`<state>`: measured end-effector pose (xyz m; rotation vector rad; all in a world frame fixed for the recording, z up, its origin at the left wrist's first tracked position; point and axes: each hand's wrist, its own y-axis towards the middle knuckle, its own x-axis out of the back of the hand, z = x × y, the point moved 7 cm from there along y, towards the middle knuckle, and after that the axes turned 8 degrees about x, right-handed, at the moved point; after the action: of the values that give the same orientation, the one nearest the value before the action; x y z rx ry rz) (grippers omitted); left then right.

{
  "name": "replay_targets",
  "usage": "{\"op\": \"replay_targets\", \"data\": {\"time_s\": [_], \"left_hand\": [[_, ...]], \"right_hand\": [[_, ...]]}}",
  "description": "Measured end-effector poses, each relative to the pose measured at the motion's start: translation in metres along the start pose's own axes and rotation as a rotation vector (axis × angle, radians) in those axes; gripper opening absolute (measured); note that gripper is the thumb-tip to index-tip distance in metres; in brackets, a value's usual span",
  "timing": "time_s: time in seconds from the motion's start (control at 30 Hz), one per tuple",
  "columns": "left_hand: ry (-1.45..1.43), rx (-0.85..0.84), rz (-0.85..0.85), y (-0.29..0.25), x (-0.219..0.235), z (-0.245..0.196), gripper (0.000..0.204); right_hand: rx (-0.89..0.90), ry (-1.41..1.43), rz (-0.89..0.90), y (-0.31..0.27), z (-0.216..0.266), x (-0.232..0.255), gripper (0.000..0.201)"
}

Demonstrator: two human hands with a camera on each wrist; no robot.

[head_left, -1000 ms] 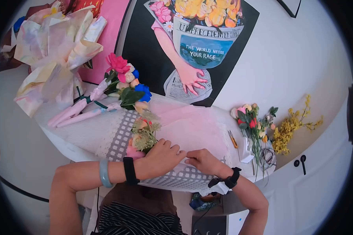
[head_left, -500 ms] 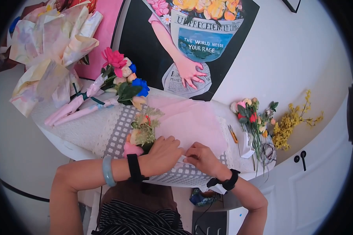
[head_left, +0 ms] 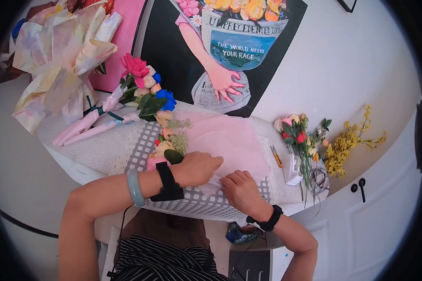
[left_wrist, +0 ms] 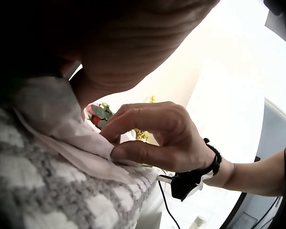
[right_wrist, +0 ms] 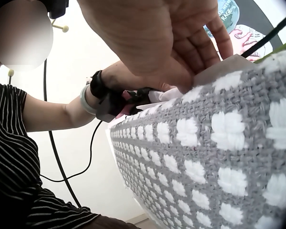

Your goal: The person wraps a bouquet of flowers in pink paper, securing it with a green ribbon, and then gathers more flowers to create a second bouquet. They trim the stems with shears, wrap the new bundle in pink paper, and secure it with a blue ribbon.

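Note:
A pale pink wrapping sheet [head_left: 227,140] lies over the grey-and-white cloth, with a small bunch of peach and pink flowers [head_left: 162,149] at its left edge. My left hand [head_left: 201,168] is curled over the sheet's lower part beside the blooms; its fingertips are mostly hidden. Just right of it, my right hand [head_left: 241,189] pinches the near edge. The left wrist view shows the right hand [left_wrist: 157,136] with thumb and forefinger on the folded sheet [left_wrist: 81,131]. In the right wrist view, the right hand [right_wrist: 181,43] is bent over the cloth's edge.
Wrapped flowers [head_left: 91,119] and crumpled patterned paper [head_left: 63,61] are at the left. Orange-handled scissors [head_left: 276,157], a white dispenser [head_left: 292,171], loose stems [head_left: 307,164] and yellow blossoms [head_left: 344,154] are on the right. A painting [head_left: 239,51] leans behind.
My left hand has moved up and slightly right, and my right hand has come nearer the tabletop's edge below it. More of the sheet's near corner shows, folded down between them.

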<state>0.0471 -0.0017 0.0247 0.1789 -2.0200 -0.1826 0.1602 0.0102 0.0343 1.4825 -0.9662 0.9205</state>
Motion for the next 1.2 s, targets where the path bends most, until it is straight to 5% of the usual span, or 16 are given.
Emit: {"op": "replay_targets", "data": {"time_s": [0.23, 0.43, 0.63, 0.73, 0.93, 1.2], "left_hand": [[0.003, -0.056, 0.107, 0.008, -0.008, 0.003, 0.003], [0.28, -0.294, -0.307, -0.021, 0.009, -0.024, 0.006], [0.449, -0.324, -0.221, -0.018, 0.002, -0.026, 0.005], [0.307, -0.324, -0.318, -0.013, 0.006, -0.024, 0.005], [0.154, -0.201, -0.13, 0.007, 0.007, -0.007, 0.002], [0.13, -0.097, 0.089, 0.033, -0.004, 0.004, 0.008]], "right_hand": [[-0.051, 0.032, -0.007, 0.004, -0.004, -0.004, 0.011], [-0.132, 0.199, -0.001, 0.006, -0.027, -0.011, 0.007], [-0.282, 0.553, 0.094, 0.006, -0.052, -0.02, 0.006], [-0.451, 0.687, 0.063, 0.001, -0.061, -0.025, 0.008], [-0.154, 0.048, -0.028, 0.006, -0.013, 0.001, 0.013], [-0.036, -0.065, 0.082, 0.005, -0.013, -0.008, 0.01]]}}
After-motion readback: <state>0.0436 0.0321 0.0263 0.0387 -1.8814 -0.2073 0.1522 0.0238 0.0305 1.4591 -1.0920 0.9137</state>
